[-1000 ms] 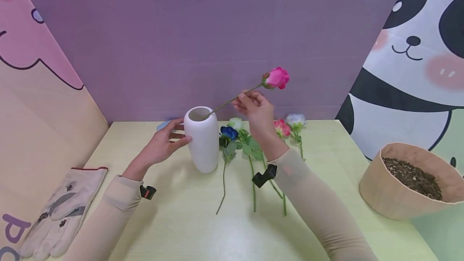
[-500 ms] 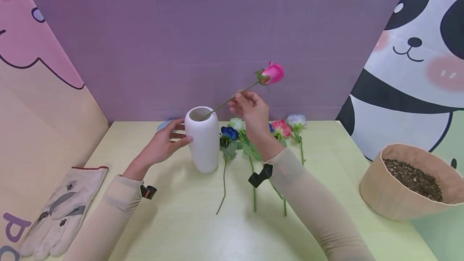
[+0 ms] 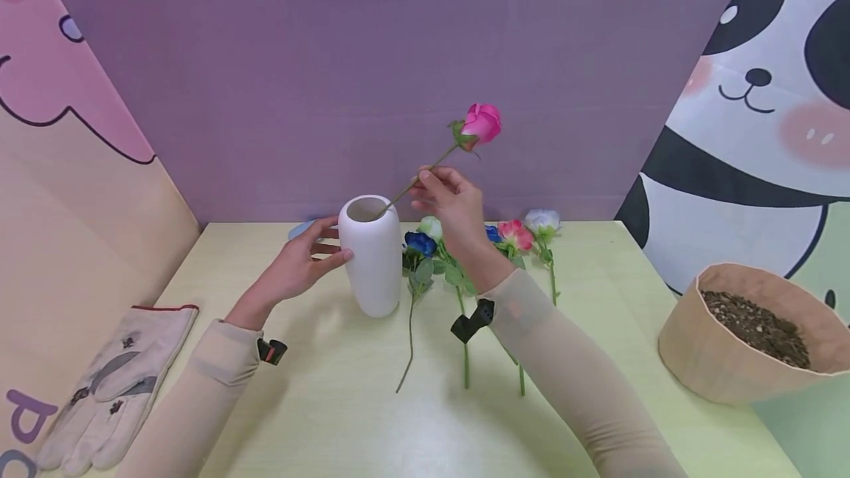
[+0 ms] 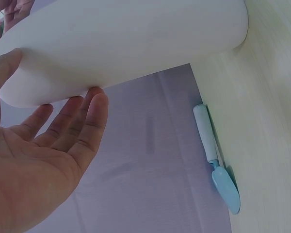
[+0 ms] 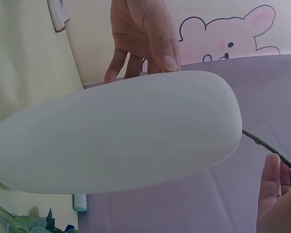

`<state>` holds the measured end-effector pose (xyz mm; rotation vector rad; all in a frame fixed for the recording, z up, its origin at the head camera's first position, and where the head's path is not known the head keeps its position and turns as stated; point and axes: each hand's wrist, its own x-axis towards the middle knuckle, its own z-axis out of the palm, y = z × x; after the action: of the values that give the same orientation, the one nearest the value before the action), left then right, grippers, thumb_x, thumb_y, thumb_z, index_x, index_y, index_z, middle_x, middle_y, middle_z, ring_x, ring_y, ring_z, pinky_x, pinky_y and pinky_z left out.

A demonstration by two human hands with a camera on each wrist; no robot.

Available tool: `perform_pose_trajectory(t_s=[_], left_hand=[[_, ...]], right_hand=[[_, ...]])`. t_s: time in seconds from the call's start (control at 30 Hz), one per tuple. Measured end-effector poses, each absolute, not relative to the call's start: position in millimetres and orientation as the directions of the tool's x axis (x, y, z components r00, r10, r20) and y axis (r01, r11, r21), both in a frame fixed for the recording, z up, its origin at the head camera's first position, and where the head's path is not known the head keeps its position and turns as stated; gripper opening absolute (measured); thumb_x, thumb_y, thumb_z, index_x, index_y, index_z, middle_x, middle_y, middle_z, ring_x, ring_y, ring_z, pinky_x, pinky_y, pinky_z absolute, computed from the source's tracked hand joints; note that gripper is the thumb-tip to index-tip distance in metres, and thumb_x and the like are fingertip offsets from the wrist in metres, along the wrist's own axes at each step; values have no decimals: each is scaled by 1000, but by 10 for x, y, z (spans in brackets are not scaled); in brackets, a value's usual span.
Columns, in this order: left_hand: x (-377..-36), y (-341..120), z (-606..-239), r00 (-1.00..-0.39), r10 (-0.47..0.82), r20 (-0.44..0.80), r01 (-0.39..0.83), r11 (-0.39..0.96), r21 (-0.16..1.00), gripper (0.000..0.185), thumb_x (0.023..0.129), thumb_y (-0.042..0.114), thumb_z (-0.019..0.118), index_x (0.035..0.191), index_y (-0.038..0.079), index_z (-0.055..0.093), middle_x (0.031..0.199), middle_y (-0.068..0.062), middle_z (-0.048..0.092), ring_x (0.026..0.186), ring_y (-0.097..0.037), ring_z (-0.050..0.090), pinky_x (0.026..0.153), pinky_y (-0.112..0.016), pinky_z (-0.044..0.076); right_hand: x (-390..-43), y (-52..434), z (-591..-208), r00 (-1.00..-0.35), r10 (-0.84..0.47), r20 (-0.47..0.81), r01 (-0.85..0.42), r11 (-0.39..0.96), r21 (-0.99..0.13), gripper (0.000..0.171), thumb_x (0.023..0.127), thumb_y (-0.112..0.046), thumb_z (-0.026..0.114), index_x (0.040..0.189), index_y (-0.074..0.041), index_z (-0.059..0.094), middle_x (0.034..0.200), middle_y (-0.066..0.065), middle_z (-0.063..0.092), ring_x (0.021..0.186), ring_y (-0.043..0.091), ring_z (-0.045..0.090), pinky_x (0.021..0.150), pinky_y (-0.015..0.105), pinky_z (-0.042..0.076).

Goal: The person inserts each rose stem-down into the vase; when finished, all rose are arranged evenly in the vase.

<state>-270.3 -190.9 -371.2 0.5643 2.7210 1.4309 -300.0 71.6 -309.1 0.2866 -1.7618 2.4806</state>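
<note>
On the desk (image 3: pixel 319 419), white vase (image 3: pixel 375 271) near far edge; left hand (image 3: pixel 297 264) gripping its left; right hand (image 3: pixel 460 211), above right, pinching pink rose (image 3: pixel 482 124).

Back wall (image 3: pixel 398 57): I see purple, faintly creased.
Left wall (image 3: pixel 73 242): pink cartoon figure (image 3: pixel 60 72) over cream.
Right wall (image 3: pixel 840 249): large panda (image 3: pixel 730 242).
Table (image 3: pixel 319 419): pale yellow; I catch soft glare.

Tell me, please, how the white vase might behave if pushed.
The vase may tip readily, being tall and tapered toward its base. Its smooth surface could feel slippery. It looks rigid, showing no dent where the left hand touches it.
</note>
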Motion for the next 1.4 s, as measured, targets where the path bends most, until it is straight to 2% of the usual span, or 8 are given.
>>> perform_pose_trajectory(t_s=[0.23, 0.4, 0.63, 1.03, 1.4], left_hand=[[-2699, -1916, -3702, -938, 314, 148, 302, 527, 794, 72, 93, 45, 68, 153, 22, 35, 144, -9, 53, 123, -33, 63, 102, -50, 54], [-2700, -1923, -3707, -937, 311, 156, 307, 526, 793, 71, 94, 44, 68, 152, 22, 35, 144, -10, 53, 122, -34, 63, 102, -50, 54], [-2706, -1927, -3713, -937, 316, 147, 302, 527, 794, 70, 94, 43, 68, 153, 23, 35, 145, -10, 53, 124, -34, 62, 102, -50, 54], [-2701, -1920, -3711, -936, 322, 143, 300, 515, 803, 71, 94, 44, 68, 153, 22, 34, 145, -10, 52, 124, -34, 62, 102, -50, 54], [-2695, -1913, -3717, -936, 316, 152, 306, 524, 795, 73, 93, 46, 68, 153, 21, 34, 144, -10, 53, 123, -35, 63, 98, -47, 57]], right_hand=[[-3015, 709, -3077, -979, -51, 197, -171, -314, -934, 23, 98, -18, 64, 117, -4, 61, 95, 1, 70, 84, 13, 72, 75, 25, 62], [-3051, 699, -3069, -980, -37, 193, -171, -324, -930, 13, 97, -16, 66, 108, -11, 62, 92, -1, 70, 80, 10, 71, 72, 24, 62], [-3085, 679, -3095, -975, -53, 214, -188, -315, -931, 8, 96, -15, 67, 102, -11, 64, 95, 2, 71, 84, 14, 72, 74, 25, 62], [-3101, 555, -3143, -983, -64, 174, -157, -209, -965, 19, 95, -28, 69, 104, -12, 67, 94, 0, 72, 84, 13, 73, 73, 28, 63], [-3104, 508, -3202, -988, -67, 141, -133, -113, -985, 18, 94, -28, 71, 105, -14, 69, 93, -2, 72, 84, 11, 72, 72, 29, 62]])
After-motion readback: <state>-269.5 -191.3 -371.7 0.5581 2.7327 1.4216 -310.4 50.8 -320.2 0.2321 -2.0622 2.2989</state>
